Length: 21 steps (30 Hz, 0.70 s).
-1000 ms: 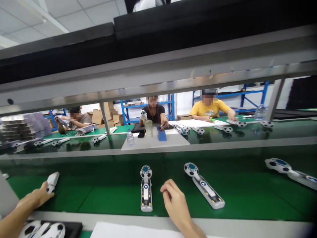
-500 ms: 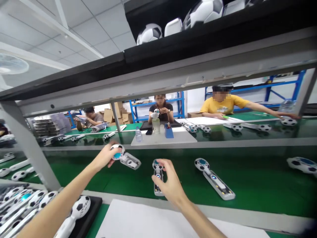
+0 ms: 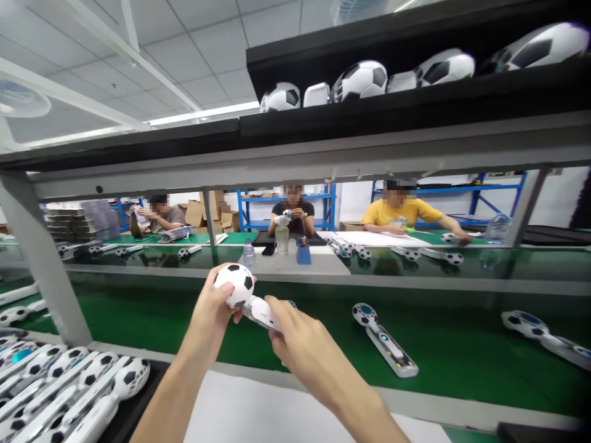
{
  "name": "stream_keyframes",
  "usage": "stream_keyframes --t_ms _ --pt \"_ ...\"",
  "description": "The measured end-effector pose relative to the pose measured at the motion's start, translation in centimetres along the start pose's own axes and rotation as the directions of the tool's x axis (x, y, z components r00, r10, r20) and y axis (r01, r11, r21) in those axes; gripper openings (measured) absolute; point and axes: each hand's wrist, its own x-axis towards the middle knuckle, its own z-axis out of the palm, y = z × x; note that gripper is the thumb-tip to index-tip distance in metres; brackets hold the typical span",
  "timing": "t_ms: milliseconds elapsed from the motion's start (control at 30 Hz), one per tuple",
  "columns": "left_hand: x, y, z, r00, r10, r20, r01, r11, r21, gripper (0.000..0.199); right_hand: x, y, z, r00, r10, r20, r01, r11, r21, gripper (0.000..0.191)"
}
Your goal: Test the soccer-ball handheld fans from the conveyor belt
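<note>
My left hand [image 3: 210,314] is closed around the round head of a white device with a soccer-ball pattern [image 3: 234,284], thumb on the near side. The device's short white handle [image 3: 262,312] slants down to the right. My right hand [image 3: 300,338] grips that handle, fingers on top, hiding its far end. Both hands hold the device above the green conveyor belt [image 3: 152,320]. To the right on the belt lies a similar device [image 3: 385,341] with its handle's inside exposed. Another is mostly hidden behind my right hand.
Finished-looking soccer-ball devices [image 3: 92,381] fill a black tray at lower left. White paper [image 3: 231,406] lies in front of me. A grey post [image 3: 50,264] stands left, and a shelf [image 3: 295,154] crosses overhead. Several co-workers sit opposite; one wears a yellow shirt [image 3: 397,213].
My left hand has turned the device so its patterned ball side shows. My right hand has moved from the device lying on the belt to the held device's handle. The view has shifted slightly.
</note>
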Motion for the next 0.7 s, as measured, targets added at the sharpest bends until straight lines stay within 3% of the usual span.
stream_keyframes --t_ms 133,167,233,267,333,400,467,567,700 --pt "-0.1 -1.0 -0.1 0.999 0.037 0.037 -0.037 0.999 -0.01 0.055 0.0 1.1 0.4 0.998 0.062 -0.016 -0.063 0.997 -0.053 0.058" --pt "-0.1 -1.2 -0.3 0.997 0.05 0.064 -0.049 0.999 -0.006 0.06 0.0 1.0 0.5 0.994 0.106 0.024 -0.106 0.994 0.009 0.057" --pt "0.0 -1.4 -0.6 0.986 0.074 0.151 -0.076 0.997 0.006 0.072 0.0 0.6 0.6 0.969 0.188 0.159 -0.229 0.925 0.304 0.05" --pt "0.0 -1.3 -0.6 0.977 0.081 0.196 -0.084 0.996 0.008 0.078 0.1 0.5 0.7 0.946 0.196 0.259 -0.305 0.808 0.504 0.045" --pt "-0.2 -1.0 -0.4 0.962 0.081 0.26 -0.083 0.997 -0.004 0.086 0.1 0.2 1.2 0.9 0.105 0.423 -0.427 0.406 0.808 0.036" --pt "-0.5 -0.5 0.0 0.96 0.078 0.268 -0.075 0.997 -0.021 0.083 -0.1 0.2 1.7 0.892 -0.022 0.452 -0.452 -0.003 0.892 0.042" --pt "-0.9 -0.1 0.3 0.965 0.08 0.25 -0.079 0.997 -0.016 0.075 -0.3 0.3 2.0 0.908 -0.068 0.413 -0.415 -0.26 0.872 0.048" --pt "-1.1 0.3 0.5 0.971 0.078 0.226 -0.085 0.996 0.021 0.066 -0.7 0.0 1.9 0.918 -0.041 0.395 -0.376 -0.411 0.831 0.047" --pt "-1.0 0.5 0.3 0.975 0.121 0.184 -0.127 0.992 0.021 0.061 -0.9 -0.9 1.7 0.926 -0.03 0.376 -0.355 -0.408 0.841 0.043"
